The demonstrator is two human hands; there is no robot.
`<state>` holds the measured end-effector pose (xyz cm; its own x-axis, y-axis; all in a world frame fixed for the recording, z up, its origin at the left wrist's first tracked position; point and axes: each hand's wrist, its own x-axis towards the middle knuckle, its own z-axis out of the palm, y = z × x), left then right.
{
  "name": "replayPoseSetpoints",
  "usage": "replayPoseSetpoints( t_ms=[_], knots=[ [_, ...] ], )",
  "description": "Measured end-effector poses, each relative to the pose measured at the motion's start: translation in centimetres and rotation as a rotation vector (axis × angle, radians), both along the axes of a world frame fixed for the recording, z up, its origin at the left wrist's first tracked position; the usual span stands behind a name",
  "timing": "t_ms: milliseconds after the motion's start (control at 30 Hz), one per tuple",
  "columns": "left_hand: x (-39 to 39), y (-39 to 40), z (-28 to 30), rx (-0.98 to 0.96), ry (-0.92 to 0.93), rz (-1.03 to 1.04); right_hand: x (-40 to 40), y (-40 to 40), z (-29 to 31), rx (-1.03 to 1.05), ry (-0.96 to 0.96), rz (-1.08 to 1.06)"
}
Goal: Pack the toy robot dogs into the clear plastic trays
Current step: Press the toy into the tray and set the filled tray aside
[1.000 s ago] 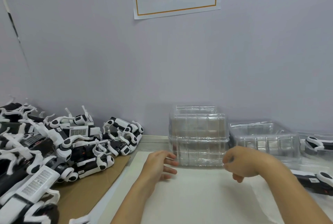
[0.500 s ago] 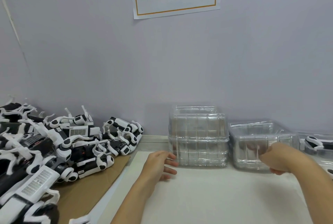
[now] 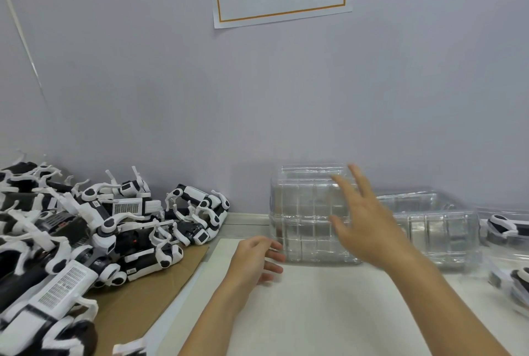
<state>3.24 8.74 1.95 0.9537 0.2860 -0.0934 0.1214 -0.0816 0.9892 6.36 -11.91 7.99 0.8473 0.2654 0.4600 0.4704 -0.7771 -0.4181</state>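
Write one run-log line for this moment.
left hand: open, on mat | right hand: open, raised before tray stack | dogs: unpacked

right hand [image 3: 369, 229] blurred; toy dogs [image 3: 518, 284] cut off right

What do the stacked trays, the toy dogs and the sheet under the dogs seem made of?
Stacked trays: thin clear plastic, glossy; the wall shows through. Toy dogs: probably hard plastic, black and white moulded shells. Sheet: likely cardboard, matte brown.
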Motion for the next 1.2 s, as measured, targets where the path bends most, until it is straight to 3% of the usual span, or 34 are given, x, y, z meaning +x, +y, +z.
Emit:
replayPoseSetpoints(
  t_ms=[133, 467, 1200],
  knots=[
    [0.1, 0.0, 0.0, 0.006, -0.009, -0.007, 0.5, 0.4, -1.2, -0.107, 0.064, 0.015],
    [0.2, -0.1, -0.1, 0.027, -0.103, -0.002, 0.6, 1.0, -0.9, 0.062, -0.117, -0.094],
    [0.4, -0.7, -0.2, -0.106, -0.087, 0.047, 0.3, 1.3, 0.2, 0.404, -0.094, 0.015]
  ],
)
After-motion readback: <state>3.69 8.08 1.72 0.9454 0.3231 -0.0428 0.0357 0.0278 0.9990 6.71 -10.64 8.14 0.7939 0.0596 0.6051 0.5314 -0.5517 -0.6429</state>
